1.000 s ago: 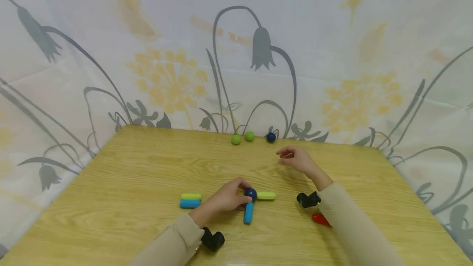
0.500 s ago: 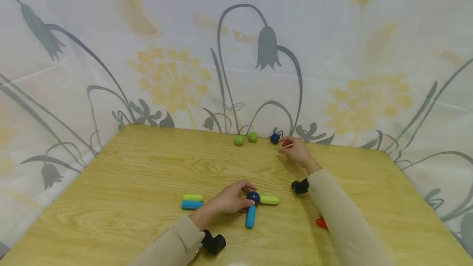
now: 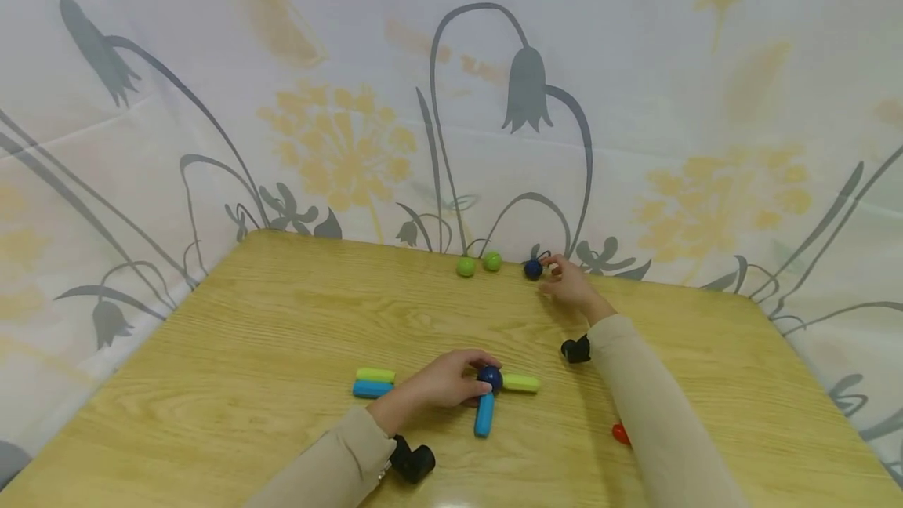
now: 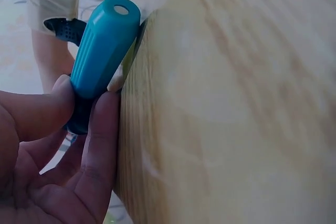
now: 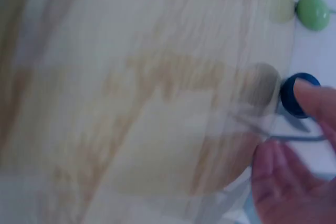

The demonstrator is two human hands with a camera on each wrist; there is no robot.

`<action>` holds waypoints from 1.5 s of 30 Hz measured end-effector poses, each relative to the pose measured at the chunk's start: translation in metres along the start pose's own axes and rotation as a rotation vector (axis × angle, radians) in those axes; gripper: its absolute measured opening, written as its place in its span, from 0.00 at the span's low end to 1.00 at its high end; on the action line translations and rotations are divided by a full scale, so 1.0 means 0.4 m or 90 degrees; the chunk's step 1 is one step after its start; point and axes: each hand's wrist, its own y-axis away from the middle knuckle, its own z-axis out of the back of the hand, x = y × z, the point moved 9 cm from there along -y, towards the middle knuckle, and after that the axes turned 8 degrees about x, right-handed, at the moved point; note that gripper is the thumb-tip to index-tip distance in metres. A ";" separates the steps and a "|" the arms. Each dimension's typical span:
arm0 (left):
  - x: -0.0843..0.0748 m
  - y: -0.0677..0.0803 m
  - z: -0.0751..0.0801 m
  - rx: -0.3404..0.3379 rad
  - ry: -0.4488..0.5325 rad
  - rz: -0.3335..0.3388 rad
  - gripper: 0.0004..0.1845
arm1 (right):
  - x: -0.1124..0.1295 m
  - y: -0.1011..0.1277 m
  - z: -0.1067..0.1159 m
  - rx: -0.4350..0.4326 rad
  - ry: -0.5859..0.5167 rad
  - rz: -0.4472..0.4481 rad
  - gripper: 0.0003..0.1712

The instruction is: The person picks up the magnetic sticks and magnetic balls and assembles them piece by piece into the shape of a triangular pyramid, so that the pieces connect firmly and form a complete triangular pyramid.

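My left hand (image 3: pixel 471 379) pinches a dark blue ball (image 3: pixel 490 376) near the front middle of the wooden table (image 3: pixel 282 351). A blue stick (image 3: pixel 484 415) and a light green stick (image 3: pixel 522 383) join that ball. In the left wrist view, thumb and finger (image 4: pixel 102 129) grip the ball (image 4: pixel 79 123) at the base of the blue stick (image 4: pixel 102 45). My right hand (image 3: pixel 557 273) reaches to the table's far edge. There a fingertip (image 5: pixel 315 98) touches a second dark blue ball (image 3: pixel 533 269) (image 5: pixel 292 98); the thumb stays apart from it.
Two green balls (image 3: pixel 466 266) (image 3: pixel 492 261) lie at the far edge, left of the blue one. A green stick (image 3: pixel 375 375) and a blue stick (image 3: pixel 373 389) lie side by side left of my left hand. A red piece (image 3: pixel 621 434) shows beside my right sleeve. A flowered cloth surrounds the table.
My right hand has moved away from me to the far edge and reached the dark blue ball there. My left hand has kept its hold on the ball with the sticks.
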 end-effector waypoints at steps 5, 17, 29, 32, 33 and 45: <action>-0.006 -0.001 -0.002 -0.002 -0.012 0.005 0.16 | 0.018 0.011 -0.016 0.035 -0.016 0.036 0.34; 0.004 0.003 -0.002 -0.001 -0.035 0.007 0.16 | 0.087 0.097 -0.084 0.116 0.058 0.155 0.18; 0.003 0.007 -0.007 0.005 -0.038 -0.003 0.15 | 0.098 0.227 -0.107 0.127 0.050 0.128 0.17; 0.007 0.008 -0.006 0.001 -0.030 -0.004 0.15 | 0.115 0.257 -0.123 0.148 0.033 0.147 0.17; 0.008 0.009 -0.006 0.000 -0.030 -0.003 0.15 | 0.118 0.266 -0.127 0.152 0.031 0.150 0.17; -0.018 0.015 -0.007 0.001 -0.013 -0.010 0.16 | 0.101 0.354 -0.136 0.150 -0.008 0.139 0.16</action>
